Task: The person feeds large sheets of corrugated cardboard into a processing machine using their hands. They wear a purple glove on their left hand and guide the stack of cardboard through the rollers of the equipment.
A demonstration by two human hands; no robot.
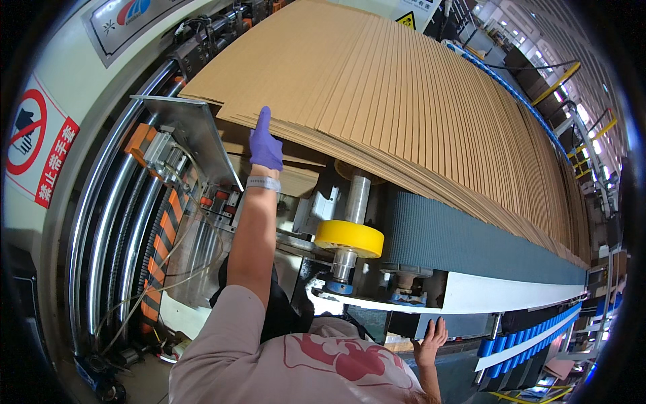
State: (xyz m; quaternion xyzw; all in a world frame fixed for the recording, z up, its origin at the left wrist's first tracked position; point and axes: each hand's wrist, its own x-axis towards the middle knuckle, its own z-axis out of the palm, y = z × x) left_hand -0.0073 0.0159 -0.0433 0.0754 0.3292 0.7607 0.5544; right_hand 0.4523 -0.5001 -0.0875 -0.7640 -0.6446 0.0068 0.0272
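My left hand (266, 146), in a purple glove, is at the near left edge of a fanned stack of brown corrugated cardboard sheets (363, 86). One digit lies extended over the top sheet; the other fingers are folded or hidden, so a grip cannot be made out. Down by the machine's near side is my bare right hand (430, 341), its fingers somewhat spread against a dark panel (419, 325) below the white side rail (494, 293). Nothing shows in it. The sheets overlap like shingles and rest partly on a grey ribbed conveyor belt (454, 227).
A yellow wheel (349, 238) sits on a metal shaft below the sheets' edge. An upright metal plate (197, 129), chrome bars (108, 202) and loose air hoses (217, 232) are at left. Blue rollers (530, 336) stand lower right. A no-gloves warning sign (38, 141) marks the left housing.
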